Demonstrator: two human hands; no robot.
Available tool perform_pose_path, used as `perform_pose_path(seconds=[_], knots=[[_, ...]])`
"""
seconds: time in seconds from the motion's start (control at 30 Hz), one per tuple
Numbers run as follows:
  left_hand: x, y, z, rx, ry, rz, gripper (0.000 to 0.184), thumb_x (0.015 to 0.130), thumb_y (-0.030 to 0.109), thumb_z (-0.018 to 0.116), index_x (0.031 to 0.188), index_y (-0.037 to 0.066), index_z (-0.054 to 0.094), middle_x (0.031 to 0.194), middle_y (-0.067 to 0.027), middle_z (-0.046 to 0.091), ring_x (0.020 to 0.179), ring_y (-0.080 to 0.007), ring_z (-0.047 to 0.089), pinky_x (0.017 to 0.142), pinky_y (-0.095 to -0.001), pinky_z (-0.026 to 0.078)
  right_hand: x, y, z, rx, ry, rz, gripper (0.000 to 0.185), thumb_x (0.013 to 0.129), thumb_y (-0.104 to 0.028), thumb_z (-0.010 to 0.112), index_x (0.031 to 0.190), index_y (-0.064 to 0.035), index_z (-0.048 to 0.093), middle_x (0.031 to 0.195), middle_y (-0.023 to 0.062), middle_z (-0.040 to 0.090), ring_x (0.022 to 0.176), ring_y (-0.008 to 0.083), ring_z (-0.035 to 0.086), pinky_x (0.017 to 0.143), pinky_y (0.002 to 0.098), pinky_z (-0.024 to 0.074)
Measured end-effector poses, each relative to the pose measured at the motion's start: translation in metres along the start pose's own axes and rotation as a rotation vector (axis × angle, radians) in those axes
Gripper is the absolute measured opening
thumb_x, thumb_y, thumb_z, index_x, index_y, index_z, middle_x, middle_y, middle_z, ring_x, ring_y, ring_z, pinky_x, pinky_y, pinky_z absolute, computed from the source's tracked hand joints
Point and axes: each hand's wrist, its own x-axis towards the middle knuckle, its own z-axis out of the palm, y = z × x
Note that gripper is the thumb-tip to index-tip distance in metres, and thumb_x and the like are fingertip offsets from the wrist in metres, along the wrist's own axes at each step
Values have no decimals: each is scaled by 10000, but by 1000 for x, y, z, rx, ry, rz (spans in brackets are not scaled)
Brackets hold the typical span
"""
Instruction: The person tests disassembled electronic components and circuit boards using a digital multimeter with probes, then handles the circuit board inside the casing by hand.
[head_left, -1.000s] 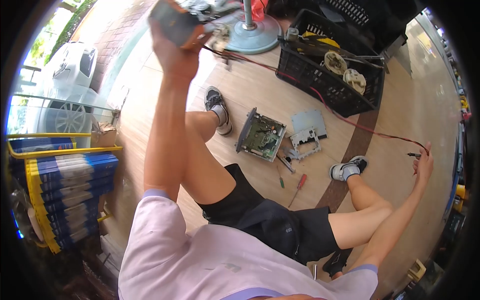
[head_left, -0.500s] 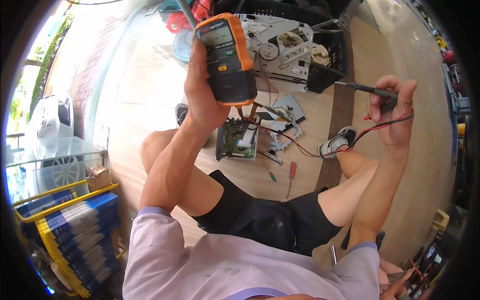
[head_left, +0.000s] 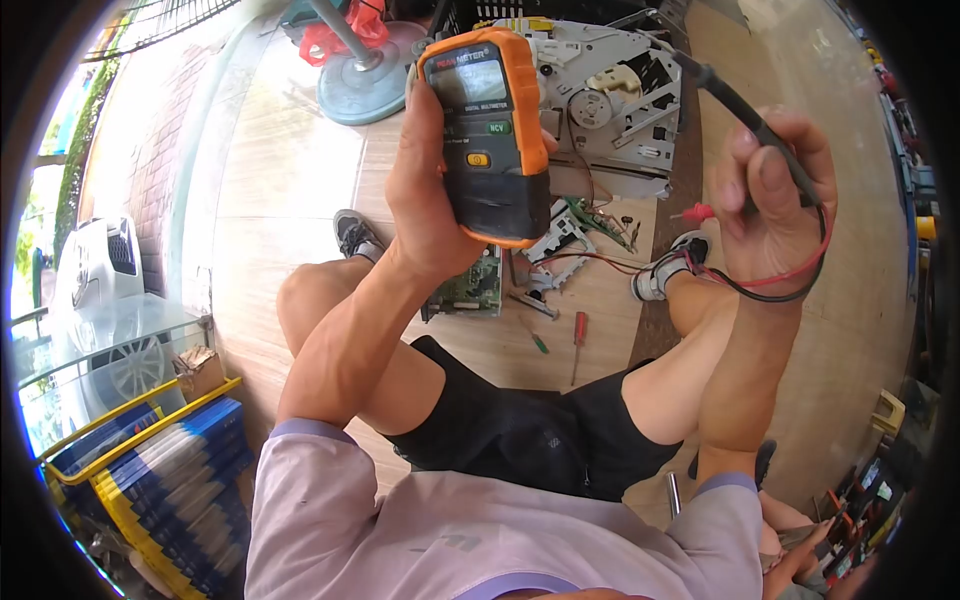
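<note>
Orange multimeter [head_left: 492, 140] is gripped by the left hand [head_left: 425, 205] at upper centre, while the right hand [head_left: 775, 205], apart at upper right, clasps a black probe [head_left: 746, 112] and red probe [head_left: 697, 212]

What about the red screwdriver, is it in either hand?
No, the red screwdriver lies on the floor, the left hand holding a multimeter and the right hand a black probe.

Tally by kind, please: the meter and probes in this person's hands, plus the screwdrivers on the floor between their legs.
Meter: 1
Black probe and red probe: 2
Red screwdriver and green screwdriver: 2
Total: 5
</note>
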Motion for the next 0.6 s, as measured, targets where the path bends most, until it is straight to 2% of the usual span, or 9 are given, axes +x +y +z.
perform_pose_path(seconds=[0.07, 0.13, 0.2, 0.23, 0.3, 0.37, 0.47, 0.53, 0.6], knots=[[0, -2, 3, 72, 3, 15, 697, 1058, 629, 299, 1343, 45, 552, 1039, -177, 729, 874, -208, 729, 747, -323, 607, -2, 0, 16, -79, 134, -28, 329, 890, -127, 804, 1147, 16, 657, 929, 92, 690, 704, 90, 613, 536, 189, 432], [-2, -1, 5, 219, 20, 30, 703, 1059, 629, 295, 1363, 41, 532, 1072, -191, 720, 909, -214, 728, 769, -327, 607, -5, 6, 15, -331, 134, -171, 321, 915, -142, 781, 1166, 12, 651, 923, 106, 691, 665, 125, 608, 529, 209, 438], [-5, -4, 16, 48, 49, 43, 730, 1064, 621, 240, 1335, 16, 544, 1037, -195, 713, 918, -232, 692, 825, -343, 563, -6, 9, 16, -565, 101, -328, 306, 920, -125, 772, 1162, 18, 652, 923, 126, 696, 651, 143, 611, 542, 225, 460], [-8, -3, 19, 72, 70, 43, 743, 1064, 623, 224, 1333, 8, 544, 1035, -197, 711, 924, -238, 683, 842, -350, 552, -7, 9, 17, -675, 70, -415, 294, 912, -101, 774, 1149, 27, 656, 926, 139, 700, 657, 143, 616, 559, 231, 478], [-12, 1, 25, 229, 120, 38, 768, 1061, 633, 205, 1337, 0, 539, 1046, -202, 709, 940, -246, 676, 866, -361, 540, -12, 9, 23, -757, 47, -481, 271, 872, -24, 787, 1109, 38, 672, 937, 156, 714, 718, 164, 653, 635, 253, 525], [-14, 0, 23, 235, 88, 46, 784, 1055, 648, 203, 1355, 1, 529, 1073, -206, 708, 954, -250, 677, 875, -367, 540, -15, 9, 28, -819, 33, -525, 272, 830, 25, 809, 1075, 40, 691, 937, 158, 733, 778, 190, 692, 703, 276, 562], [-15, -2, 13, 65, -28, 54, 758, 1054, 645, 233, 1405, 25, 495, 1146, -212, 693, 989, -243, 687, 881, -363, 557, -14, 10, 29, -887, -32, -578, 281, 785, 61, 816, 1044, 36, 708, 930, 161, 745, 805, 235, 721, 723, 300, 579], [-18, 4, 11, 232, -23, 20, 701, 1065, 612, 287, 1468, 61, 445, 1242, -218, 667, 1038, -227, 705, 882, -352, 590, -14, 10, 31, -917, -77, -587, 271, 776, 77, 804, 1028, 34, 714, 919, 150, 744, 787, 234, 716, 709, 300, 576], [-18, 3, 15, 233, 21, 30, 694, 1067, 609, 288, 1471, 68, 446, 1261, -205, 663, 1037, -216, 703, 882, -346, 587, -15, 8, 34, -962, -134, -614, 231, 811, 67, 789, 1021, 45, 695, 915, 172, 733, 787, 236, 708, 715, 295, 564]])
